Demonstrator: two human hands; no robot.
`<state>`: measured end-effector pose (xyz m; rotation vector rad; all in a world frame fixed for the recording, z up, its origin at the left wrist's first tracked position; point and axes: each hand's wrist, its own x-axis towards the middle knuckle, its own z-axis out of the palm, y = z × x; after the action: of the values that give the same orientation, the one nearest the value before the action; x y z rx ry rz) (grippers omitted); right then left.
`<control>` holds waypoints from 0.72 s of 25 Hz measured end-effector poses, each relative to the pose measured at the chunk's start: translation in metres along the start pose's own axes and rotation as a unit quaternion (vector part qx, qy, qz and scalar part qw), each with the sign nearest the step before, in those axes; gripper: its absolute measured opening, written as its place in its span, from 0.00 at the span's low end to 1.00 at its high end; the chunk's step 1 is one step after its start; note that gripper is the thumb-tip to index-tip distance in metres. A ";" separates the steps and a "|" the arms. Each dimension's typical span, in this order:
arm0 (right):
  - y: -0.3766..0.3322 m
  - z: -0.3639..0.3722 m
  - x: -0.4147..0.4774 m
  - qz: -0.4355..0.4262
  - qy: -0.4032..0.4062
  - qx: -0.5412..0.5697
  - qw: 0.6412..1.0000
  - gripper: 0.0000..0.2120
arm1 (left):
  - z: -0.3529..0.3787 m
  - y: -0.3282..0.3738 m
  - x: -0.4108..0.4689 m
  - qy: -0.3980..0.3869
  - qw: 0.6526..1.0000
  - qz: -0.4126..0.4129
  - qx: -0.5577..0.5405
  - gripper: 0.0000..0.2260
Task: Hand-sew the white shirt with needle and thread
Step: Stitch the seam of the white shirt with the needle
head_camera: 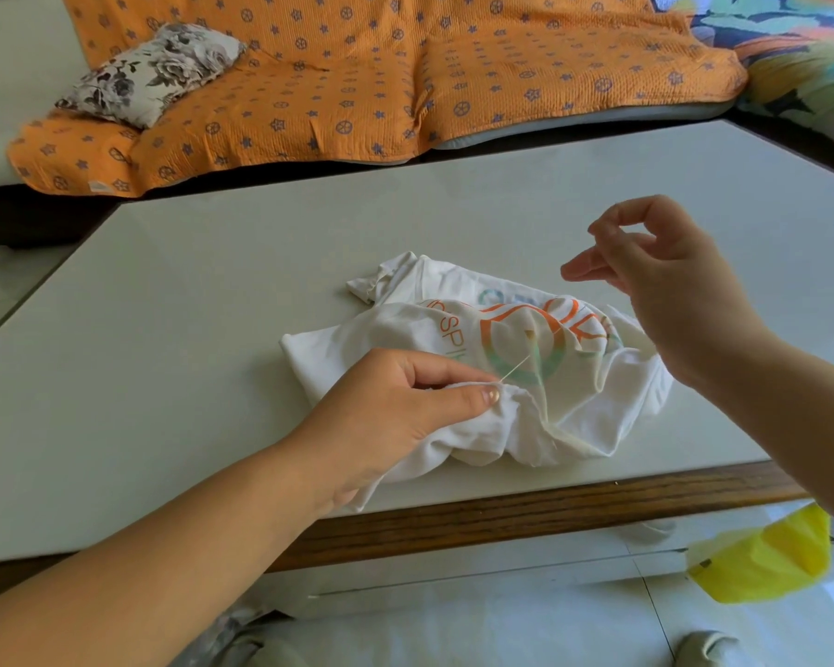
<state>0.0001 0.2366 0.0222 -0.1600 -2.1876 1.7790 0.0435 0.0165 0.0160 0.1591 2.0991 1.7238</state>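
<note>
Near the front edge of the white-topped, wood-rimmed table [213,305] lies the crumpled white printed shirt [574,416]. The left hand [386,416] pinches a fold of it beside a thin pale thread [516,368]. The right hand [670,291] is raised above with its fingers curled; I cannot tell what it holds.

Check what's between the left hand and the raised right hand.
Head view: a thin thread rises from the shirt fold pinched by the left hand, slanting toward the right hand; it fades from sight before reaching it.

The shirt [593,411] is white, printed with orange letters and an orange-and-green ring; the thread [516,367] looks pale, perhaps white. The table [213,329] is off-white, edged in brown wood. Orange cover [357,89], blue stars and wheels; grey-flowered white pillow [155,74]; yellow bag [766,560]
</note>
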 end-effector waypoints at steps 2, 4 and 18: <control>0.001 0.000 0.000 -0.026 0.004 -0.051 0.998 0.07 | 0.000 0.000 0.000 -0.002 1.000 -0.004 -0.002 0.05; 0.002 -0.001 0.001 -0.035 0.007 -0.083 0.996 0.07 | -0.001 0.001 0.000 -0.003 1.000 -0.008 -0.009 0.05; -0.031 0.012 -0.055 0.050 -0.209 -0.153 0.965 0.05 | -0.003 0.001 0.001 -0.004 1.000 -0.005 0.004 0.05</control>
<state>0.0516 0.2028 0.0408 0.0433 -2.7969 1.6268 0.0413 0.0148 0.0176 0.1566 2.0974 1.7058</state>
